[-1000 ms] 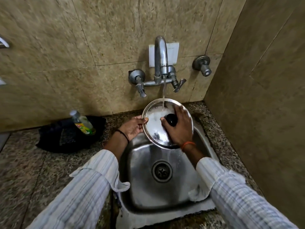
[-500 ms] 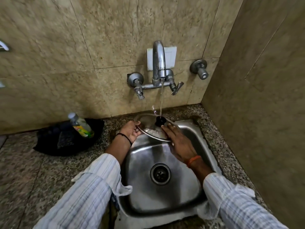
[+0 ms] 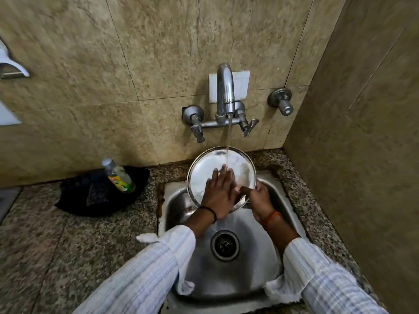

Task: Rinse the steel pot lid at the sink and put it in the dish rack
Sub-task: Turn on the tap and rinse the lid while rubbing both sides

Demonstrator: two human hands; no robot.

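Steel pot lid (image 3: 221,164) is held tilted over the back of the steel sink (image 3: 256,250), its round inner face turned up toward the person, top edge nearest the tiled wall. Water from the wall tap (image 3: 225,91) runs onto that face. The left hand (image 3: 219,196) lies flat and open on the lid, fingers spread toward the stream. The right hand (image 3: 258,198) pinches the lower right rim. On the granite counter to the left a dish-soap bottle (image 3: 119,176) leans on a black cloth (image 3: 97,193), well apart from the lid.
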